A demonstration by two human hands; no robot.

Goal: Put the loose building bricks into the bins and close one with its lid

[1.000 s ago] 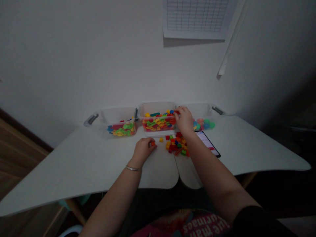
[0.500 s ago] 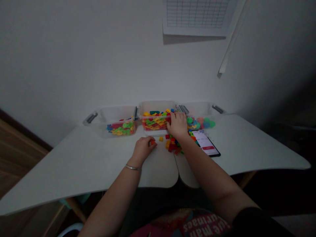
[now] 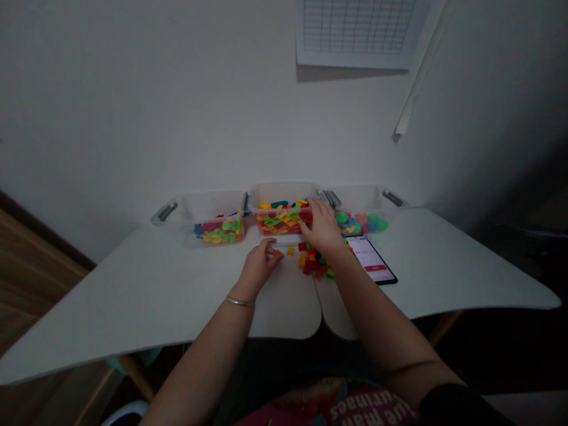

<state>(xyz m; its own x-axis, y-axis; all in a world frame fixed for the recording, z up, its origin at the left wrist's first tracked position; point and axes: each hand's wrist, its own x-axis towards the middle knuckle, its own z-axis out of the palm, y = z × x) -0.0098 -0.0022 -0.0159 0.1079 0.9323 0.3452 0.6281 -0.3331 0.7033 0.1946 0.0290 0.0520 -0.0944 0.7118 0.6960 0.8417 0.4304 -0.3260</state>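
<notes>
Saw L hand (image 3: 258, 262) low at white smooth tabletop (image 3: 199, 296), well left of and nearer wearer than R hand; thumb + fingers closed on sm. orange plast. brick (image 3: 277, 253), one finger raised above it. Located brick at L fingertips, tilted. Couldn't tell brick-to-table contact. Noted thin silver-coloured bangle (image 3: 239, 302) on L wrist.

Saw R hand (image 3: 322, 223) at nr right corner of clear rect. plast. middle box (image 3: 284, 190), thumb spread from index w/ gap btwn. Couldn't tell from this angle: grip on box edge, on a piece, or on nothing (fingertips blended w/ box + contents). Found middle box beyond L hand, approx. half full of red, yellow, green, blue plast. pieces.

Found sm. yellow plast. brick (image 3: 290, 251) just right of L fingertips, alone. Found loose pile of red, yellow, green, blue plast. bricks (image 3: 310, 266) btwn hands, below R palm, partly hidden by R hand + wrist.

Logged black-edged flat phone (image 3: 371, 260) right of R wrist, screen lit, red button showing; digits too sm. to read. Logged clear plast. left box (image 3: 213, 201) beyond + left of L hand, w/ mixed green, yellow, red, blue pieces; clear plast. right box (image 3: 355, 195) beyond + right of R hand, w/ roundish green, blue, pink pieces (image 3: 371, 222). Noted white gridded paper sheet (image 3: 355, 29) on wall, high beyond R hand.
</notes>
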